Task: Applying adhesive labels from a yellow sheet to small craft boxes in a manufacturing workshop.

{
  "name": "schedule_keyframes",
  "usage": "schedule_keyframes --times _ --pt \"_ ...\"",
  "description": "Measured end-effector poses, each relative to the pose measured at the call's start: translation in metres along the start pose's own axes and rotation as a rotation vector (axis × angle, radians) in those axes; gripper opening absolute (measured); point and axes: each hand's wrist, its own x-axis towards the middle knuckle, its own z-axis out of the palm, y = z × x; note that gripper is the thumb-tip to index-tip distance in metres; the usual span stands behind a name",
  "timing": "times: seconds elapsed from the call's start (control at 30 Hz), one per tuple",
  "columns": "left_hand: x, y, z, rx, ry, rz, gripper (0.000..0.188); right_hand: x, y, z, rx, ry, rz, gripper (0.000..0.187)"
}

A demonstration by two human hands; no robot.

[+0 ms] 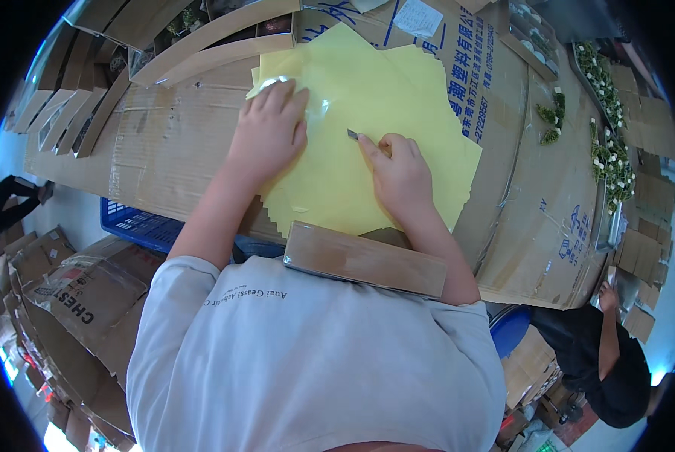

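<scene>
A stack of glossy yellow sheets [337, 75] with jagged edges lies fanned out on the cardboard-covered table in front of me. My left hand [269, 132] rests on the stack's left part, palm down, with its fingers on the top sheet and nothing in them. In my right hand [403, 177], the thumb and fingers are closed on a small dark blade [352, 134]. Its tip points up and left, over the middle of the top sheet. How the rest of the blade sits in the fingers is hidden.
A long brown block [364, 260] sits between my shirt and the stack. Cardboard trays [217, 56] stand at far left, and green sprigs [552, 117] lie at right beside a metal tray [607, 226]. A blue crate [138, 226] is below left. Another person [608, 358] works at lower right.
</scene>
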Motion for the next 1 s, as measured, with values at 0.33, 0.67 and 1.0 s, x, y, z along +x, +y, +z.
schedule_keyframes --times 0.33,0.67,1.0 --pt "-0.015 0.018 -0.003 -0.143 -0.173 0.317 0.033 -0.007 0.008 0.0 0.05 0.036 -0.031 0.039" --pt "0.004 0.007 -0.011 0.01 -0.059 -0.07 0.05 -0.008 0.008 0.0 0.01 -0.011 -0.032 0.038" --pt "-0.005 0.035 -0.055 -0.69 -0.278 0.291 0.033 0.025 0.005 -0.041 0.224 0.204 -0.213 0.047"
